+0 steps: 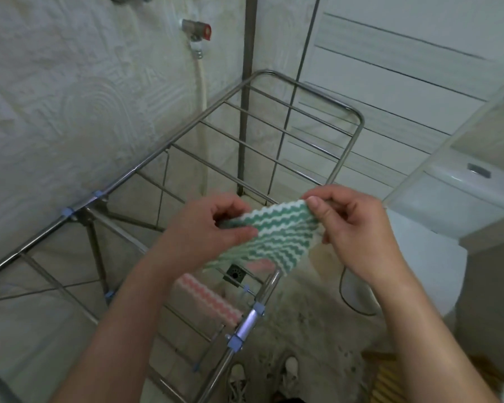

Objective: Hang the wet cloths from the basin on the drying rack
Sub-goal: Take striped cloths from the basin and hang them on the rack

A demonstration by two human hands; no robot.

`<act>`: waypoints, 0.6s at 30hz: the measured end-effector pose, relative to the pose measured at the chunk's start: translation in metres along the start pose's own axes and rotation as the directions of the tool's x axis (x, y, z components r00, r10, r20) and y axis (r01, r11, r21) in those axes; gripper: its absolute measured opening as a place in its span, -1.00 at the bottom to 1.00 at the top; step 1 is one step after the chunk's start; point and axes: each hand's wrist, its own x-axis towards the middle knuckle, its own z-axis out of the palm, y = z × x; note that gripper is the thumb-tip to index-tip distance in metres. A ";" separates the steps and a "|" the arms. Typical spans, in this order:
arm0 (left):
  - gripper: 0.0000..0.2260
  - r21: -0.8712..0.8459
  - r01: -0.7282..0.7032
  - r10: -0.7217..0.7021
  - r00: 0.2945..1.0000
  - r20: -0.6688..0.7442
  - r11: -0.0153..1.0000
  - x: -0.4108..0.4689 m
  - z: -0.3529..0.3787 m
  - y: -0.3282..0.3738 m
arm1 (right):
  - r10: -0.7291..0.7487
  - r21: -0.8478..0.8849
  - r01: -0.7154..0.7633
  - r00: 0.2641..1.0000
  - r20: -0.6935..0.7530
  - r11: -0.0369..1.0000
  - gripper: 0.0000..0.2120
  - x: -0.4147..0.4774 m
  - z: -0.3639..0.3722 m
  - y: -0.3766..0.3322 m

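A green-and-white zigzag cloth is stretched between both hands, held in the air above the near right rail of the metal drying rack. My left hand pinches its left edge. My right hand pinches the top right corner between thumb and fingers. A pink-and-white zigzag cloth hangs over the rack's rungs just below my left forearm. The basin is out of view.
The rack stands along a textured white wall with a tap and hose. A white toilet is at the right. A pale shaggy mat and my shoes lie below.
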 end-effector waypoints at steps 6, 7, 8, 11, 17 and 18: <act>-0.88 0.229 0.016 0.011 0.993 -0.119 0.973 0.052 -0.033 0.003 | 0.007 0.225 0.029 0.987 -0.160 0.974 -0.83 0.042 -0.017 0.009; -0.91 0.230 0.021 0.022 0.983 -0.183 0.973 0.059 -0.034 0.000 | 0.029 0.235 0.011 0.986 -0.167 0.972 -0.82 0.047 -0.017 0.012; -0.92 0.240 0.031 0.033 0.966 -0.258 0.970 0.068 -0.034 -0.003 | 0.047 0.205 -0.012 0.984 -0.170 0.979 -0.81 0.054 -0.017 0.018; -0.87 0.251 0.108 0.014 0.897 -0.441 0.962 0.091 -0.026 -0.016 | 0.029 -0.144 -0.046 0.992 -0.120 0.989 -0.86 0.069 -0.010 0.037; -0.90 -0.003 0.179 -0.145 0.787 -0.600 0.984 0.121 -0.013 -0.044 | 0.180 -0.125 -0.164 0.976 0.123 0.978 -0.93 0.080 0.021 0.080; -0.89 -0.004 0.179 -0.144 0.780 -0.609 0.984 0.122 -0.012 -0.047 | 0.243 -0.025 -0.242 0.956 0.166 0.970 -0.95 0.078 0.023 0.083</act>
